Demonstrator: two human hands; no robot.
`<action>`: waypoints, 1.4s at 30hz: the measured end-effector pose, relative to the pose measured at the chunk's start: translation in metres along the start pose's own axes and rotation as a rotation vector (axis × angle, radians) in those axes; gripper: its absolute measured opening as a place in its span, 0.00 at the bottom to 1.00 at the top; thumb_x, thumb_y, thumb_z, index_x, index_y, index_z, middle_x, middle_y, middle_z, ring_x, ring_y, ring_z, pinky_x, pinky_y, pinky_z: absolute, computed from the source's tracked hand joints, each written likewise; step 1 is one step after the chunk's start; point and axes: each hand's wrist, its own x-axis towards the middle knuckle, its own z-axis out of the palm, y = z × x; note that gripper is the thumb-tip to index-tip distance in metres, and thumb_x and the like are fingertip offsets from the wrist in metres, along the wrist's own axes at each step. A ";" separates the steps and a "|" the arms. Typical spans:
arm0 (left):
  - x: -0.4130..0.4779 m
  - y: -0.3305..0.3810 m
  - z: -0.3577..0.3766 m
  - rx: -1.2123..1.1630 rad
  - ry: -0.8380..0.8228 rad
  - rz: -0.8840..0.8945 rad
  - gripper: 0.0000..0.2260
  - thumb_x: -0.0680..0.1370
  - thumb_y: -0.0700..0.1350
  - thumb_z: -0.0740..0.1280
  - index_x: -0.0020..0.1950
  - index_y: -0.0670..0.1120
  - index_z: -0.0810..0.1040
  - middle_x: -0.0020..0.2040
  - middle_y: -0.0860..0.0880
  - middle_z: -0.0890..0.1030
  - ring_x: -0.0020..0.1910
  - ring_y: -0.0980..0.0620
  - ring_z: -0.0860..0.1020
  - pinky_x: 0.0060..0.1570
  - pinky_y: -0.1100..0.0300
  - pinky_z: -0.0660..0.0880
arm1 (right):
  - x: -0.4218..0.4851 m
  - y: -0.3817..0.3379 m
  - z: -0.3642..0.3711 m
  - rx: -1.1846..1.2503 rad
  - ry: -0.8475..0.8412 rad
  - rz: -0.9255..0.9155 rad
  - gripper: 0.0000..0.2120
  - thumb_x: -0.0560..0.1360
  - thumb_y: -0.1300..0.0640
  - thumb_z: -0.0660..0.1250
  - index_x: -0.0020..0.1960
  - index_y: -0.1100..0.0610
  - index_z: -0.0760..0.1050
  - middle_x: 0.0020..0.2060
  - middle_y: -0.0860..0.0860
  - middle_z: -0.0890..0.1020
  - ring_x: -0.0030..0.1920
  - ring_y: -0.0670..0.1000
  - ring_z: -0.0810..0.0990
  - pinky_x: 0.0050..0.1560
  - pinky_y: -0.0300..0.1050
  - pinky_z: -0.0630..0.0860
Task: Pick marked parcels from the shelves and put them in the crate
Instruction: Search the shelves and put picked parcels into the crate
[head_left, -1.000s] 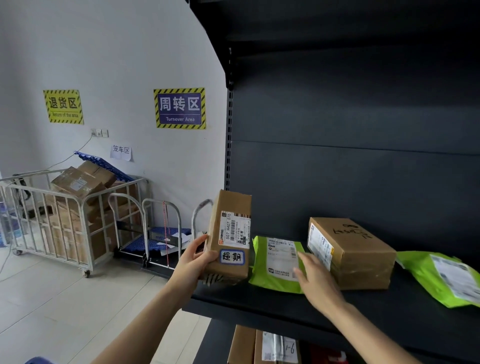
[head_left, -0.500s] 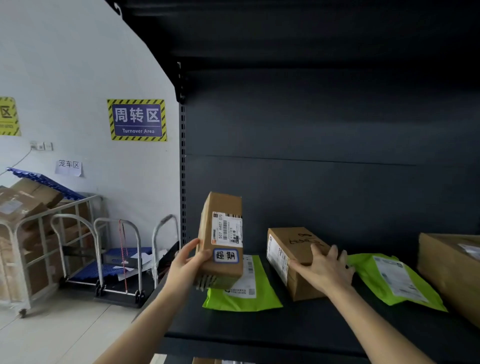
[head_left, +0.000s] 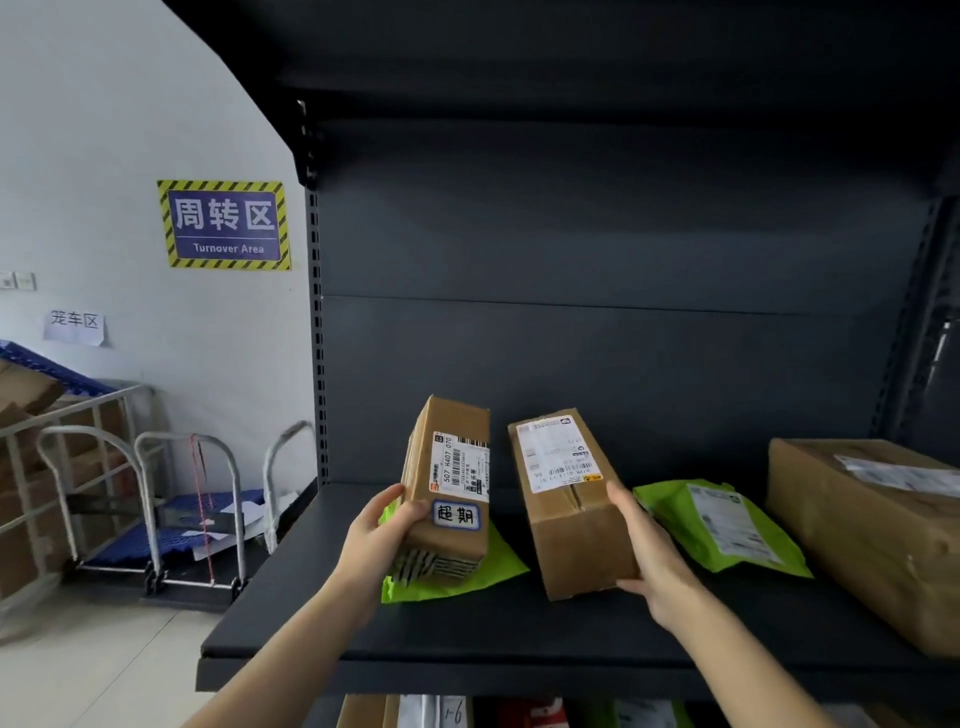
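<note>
The left hand (head_left: 379, 540) holds the marked box (head_left: 449, 483) upright, with the fingers wrapped around its lower end. The blue sticker (head_left: 456, 514) with handwriting faces the camera. This box is lifted a little above a green bag (head_left: 493, 569) that lies on the shelf (head_left: 467, 629).

The change is on the right side of the marked box. Half a second ago the right hand (head_left: 654, 561) was lying on top of the second box (head_left: 569, 499), which rested flat on the shelf. Now the fingers grip the near right end of this box. It is turned and tilted, so the face with the white label (head_left: 558, 454) looks up to the camera. No blue sticker shows on this face or on the near end; the other faces are hidden.

This probably means the person is checking the second box for a mark. If there is none, it should go back, and only the marked box goes to the crate. The crate is not in view.
</note>
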 end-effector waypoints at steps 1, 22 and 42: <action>-0.001 0.000 0.004 -0.001 -0.002 -0.006 0.36 0.57 0.60 0.73 0.64 0.54 0.74 0.57 0.45 0.81 0.54 0.45 0.81 0.58 0.43 0.76 | -0.002 0.003 -0.001 0.022 0.010 0.001 0.31 0.69 0.32 0.62 0.66 0.48 0.67 0.59 0.52 0.76 0.59 0.54 0.73 0.61 0.57 0.70; -0.027 0.007 0.025 -0.049 -0.047 -0.032 0.26 0.69 0.53 0.72 0.65 0.52 0.72 0.56 0.45 0.81 0.55 0.44 0.79 0.56 0.44 0.77 | -0.019 0.004 -0.011 -0.022 0.057 0.065 0.32 0.73 0.34 0.58 0.70 0.52 0.63 0.66 0.56 0.71 0.65 0.60 0.69 0.62 0.57 0.69; -0.083 0.073 0.080 -0.042 -0.024 0.266 0.20 0.63 0.53 0.69 0.55 0.54 0.78 0.54 0.46 0.83 0.52 0.46 0.80 0.53 0.49 0.74 | -0.052 0.007 -0.101 -0.860 0.217 -0.538 0.30 0.77 0.42 0.59 0.73 0.56 0.60 0.69 0.54 0.67 0.70 0.54 0.64 0.69 0.47 0.64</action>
